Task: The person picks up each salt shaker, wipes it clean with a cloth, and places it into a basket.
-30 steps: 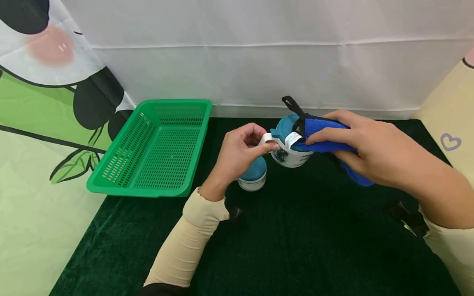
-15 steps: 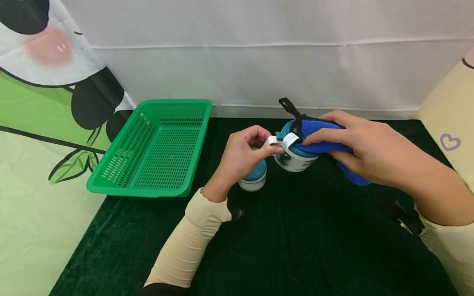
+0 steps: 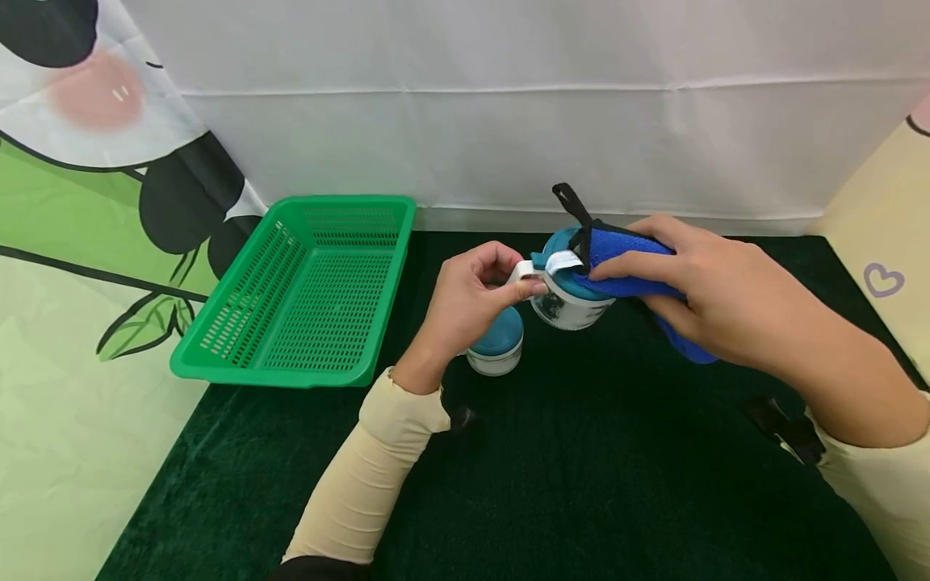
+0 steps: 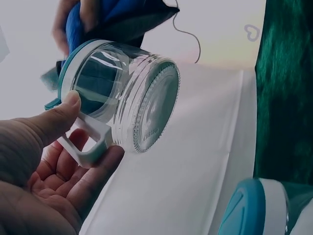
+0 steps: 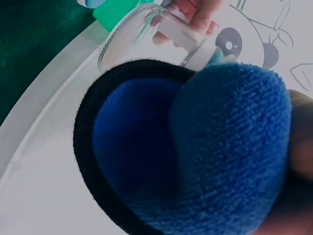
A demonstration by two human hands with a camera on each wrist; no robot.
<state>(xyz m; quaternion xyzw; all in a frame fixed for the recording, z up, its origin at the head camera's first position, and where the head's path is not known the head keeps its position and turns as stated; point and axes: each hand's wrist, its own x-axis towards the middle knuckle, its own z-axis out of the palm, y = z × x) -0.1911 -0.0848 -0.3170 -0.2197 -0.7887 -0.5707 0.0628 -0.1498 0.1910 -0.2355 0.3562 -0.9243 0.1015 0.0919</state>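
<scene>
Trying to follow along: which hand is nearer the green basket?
Left. The left hand is just right of the green basket; the right hand, holding a blue cloth, is farther right.

A: Any readable text?
B: None. Raised lettering (image 4: 150, 133) on the base (image 4: 162, 105) of the glass jar (image 4: 128, 63), too small to make out. White tag (image 3: 563, 261) on the blue cloth (image 3: 628, 257), nothing legible.
A: Signs?
B: Purple heart outline (image 3: 873, 280), cream backdrop (image 3: 872, 214) at right.

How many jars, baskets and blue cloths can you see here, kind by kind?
Jars with blue lids: 2
Green basket: 1
Blue cloth: 1
Total: 4
</scene>
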